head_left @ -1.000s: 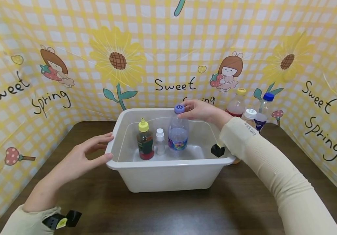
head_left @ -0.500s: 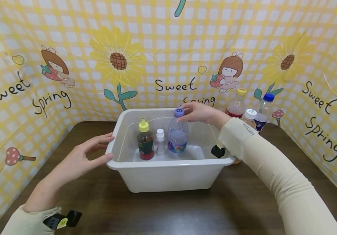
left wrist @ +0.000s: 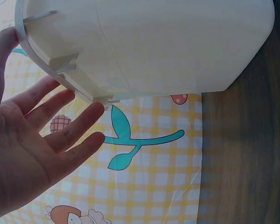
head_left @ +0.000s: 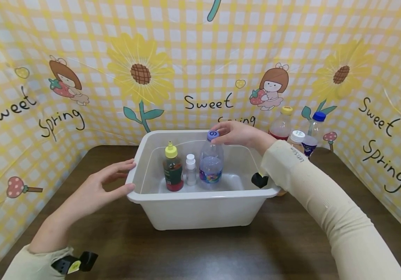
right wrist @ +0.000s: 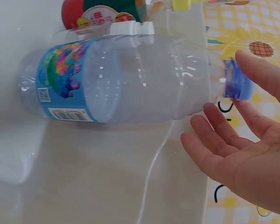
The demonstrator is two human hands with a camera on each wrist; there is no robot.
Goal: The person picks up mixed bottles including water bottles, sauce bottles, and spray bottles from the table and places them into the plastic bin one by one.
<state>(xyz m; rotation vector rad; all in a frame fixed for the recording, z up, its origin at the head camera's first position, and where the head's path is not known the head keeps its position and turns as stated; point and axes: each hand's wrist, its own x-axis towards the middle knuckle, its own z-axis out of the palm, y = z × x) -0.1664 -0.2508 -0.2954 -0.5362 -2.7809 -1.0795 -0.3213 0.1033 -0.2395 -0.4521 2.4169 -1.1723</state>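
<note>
Pinching the stiff blue cap (head_left: 212, 135), the right hand (head_left: 240, 135) has a clear plastic bottle (head_left: 211, 165), probably light, slick, dentable, best gripped there; the left hand (head_left: 97, 189) spreads against the tub (head_left: 200, 210).

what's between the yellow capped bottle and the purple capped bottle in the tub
A small white-capped bottle stands between the yellow-capped bottle and the purple-capped bottle; the head view shows this.
</note>
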